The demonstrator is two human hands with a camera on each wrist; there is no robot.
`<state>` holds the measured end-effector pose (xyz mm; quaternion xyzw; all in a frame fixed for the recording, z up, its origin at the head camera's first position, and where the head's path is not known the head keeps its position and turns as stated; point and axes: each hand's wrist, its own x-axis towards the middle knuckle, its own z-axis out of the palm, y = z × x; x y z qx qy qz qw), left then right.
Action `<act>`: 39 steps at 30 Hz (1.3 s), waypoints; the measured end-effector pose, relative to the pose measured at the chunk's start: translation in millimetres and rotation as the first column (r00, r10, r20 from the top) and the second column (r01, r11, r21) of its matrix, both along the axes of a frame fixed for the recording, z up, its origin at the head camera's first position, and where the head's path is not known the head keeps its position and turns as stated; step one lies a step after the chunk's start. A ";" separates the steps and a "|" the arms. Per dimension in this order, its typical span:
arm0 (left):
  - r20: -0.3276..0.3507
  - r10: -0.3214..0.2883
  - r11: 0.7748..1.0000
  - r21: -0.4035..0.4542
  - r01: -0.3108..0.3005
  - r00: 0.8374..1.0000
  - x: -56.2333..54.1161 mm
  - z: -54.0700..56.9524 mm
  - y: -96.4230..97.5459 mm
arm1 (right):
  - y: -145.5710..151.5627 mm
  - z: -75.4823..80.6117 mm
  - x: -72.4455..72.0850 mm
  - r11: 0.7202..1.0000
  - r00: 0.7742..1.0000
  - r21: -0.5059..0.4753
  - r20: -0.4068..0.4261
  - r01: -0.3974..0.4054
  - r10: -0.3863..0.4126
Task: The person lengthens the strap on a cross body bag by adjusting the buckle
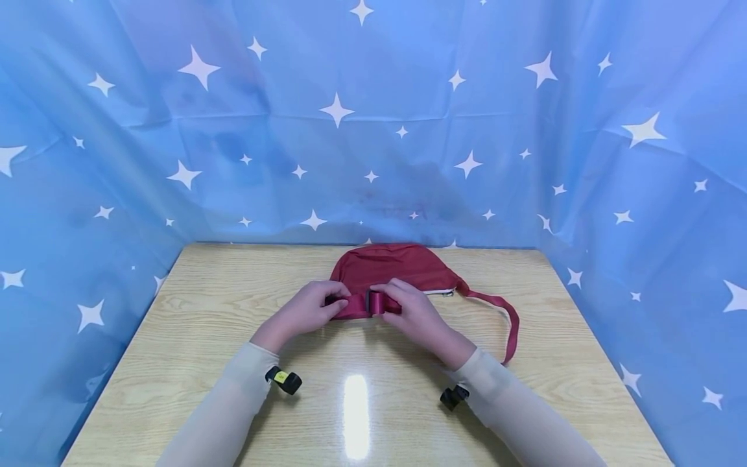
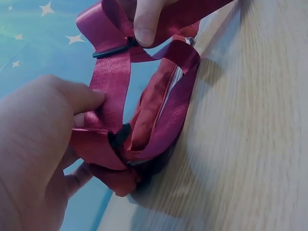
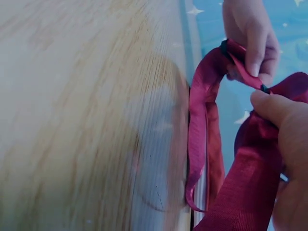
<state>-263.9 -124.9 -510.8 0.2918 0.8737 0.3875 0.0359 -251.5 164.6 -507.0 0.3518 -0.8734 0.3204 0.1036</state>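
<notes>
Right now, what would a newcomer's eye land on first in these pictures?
The dark red bag at the back of the table stands out most. In front, the left fingers and right fingers hold its strap, a black buckle between them. Behind is a blue, star-patterned backdrop.

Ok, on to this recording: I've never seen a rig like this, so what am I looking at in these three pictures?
There's no machine, just a person's bare hands. The wide picture comes from a head-worn camera looking forward and down; the two close ones come from cameras worn on the left and right wrists. On the pale wood-grain table is a dark-red fabric pouch. The left hand and right hand hold its flat red webbing strap, with a black slider buckle between them.
</notes>
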 end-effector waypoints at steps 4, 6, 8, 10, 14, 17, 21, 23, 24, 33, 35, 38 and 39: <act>-0.022 -0.014 1.000 0.008 0.014 1.000 -2.0 2.1 2.7 | 0.5 -0.1 -0.3 1.000 1.000 0.003 0.009 -0.001 0.001; -0.035 -0.023 1.000 0.014 0.024 0.999 -2.9 3.9 4.8 | 0.1 -0.4 -0.4 1.000 1.000 0.005 0.007 -0.003 0.003; -0.045 -0.034 0.999 0.017 0.034 0.998 -3.7 5.8 7.6 | -0.5 -0.6 -0.5 1.000 1.000 0.004 0.008 -0.002 0.002; -0.048 -0.042 0.999 0.019 0.043 0.998 -4.1 7.7 10.7 | -1.5 -0.9 -0.4 1.000 1.000 0.005 0.009 -0.001 0.001; -0.042 -0.056 0.998 0.016 0.057 0.998 -4.7 10.1 17.4 | -3.8 -0.9 0.0 1.000 1.000 0.003 0.018 0.002 -0.002; -0.040 -0.060 0.998 0.019 0.061 0.997 -4.5 11.1 21.2 | -5.2 -0.5 0.6 1.000 1.000 -0.003 0.022 0.003 -0.003; -0.032 -0.043 0.999 0.032 0.044 0.999 -2.7 11.0 23.3 | -5.6 -0.5 1.0 1.000 1.000 -0.005 0.029 0.008 -0.008; -0.023 -0.029 0.999 0.038 0.030 0.999 -1.2 10.8 23.7 | -5.5 -0.5 1.1 1.000 0.999 -0.003 0.034 0.011 -0.011; -0.017 -0.019 0.999 0.036 0.020 1.000 -0.3 10.7 23.9 | -5.3 -0.4 1.1 1.000 0.999 -0.005 0.038 0.011 -0.011; -0.129 0.006 0.999 -0.047 -0.012 0.992 2.3 6.4 29.5 | -5.7 1.8 1.6 0.998 0.988 0.000 0.147 0.057 -0.056; -0.163 0.004 0.998 -0.057 -0.013 0.987 2.1 5.4 30.0 | -6.5 2.7 2.3 0.998 0.983 -0.001 0.168 0.070 -0.069; -0.199 -0.004 0.998 -0.067 -0.009 0.980 2.0 4.3 30.5 | -7.2 4.3 3.4 0.997 0.980 -0.004 0.185 0.080 -0.078; -0.208 -0.006 0.997 -0.070 -0.008 0.978 2.1 4.0 30.6 | -7.2 4.5 3.6 0.997 0.980 -0.007 0.187 0.077 -0.075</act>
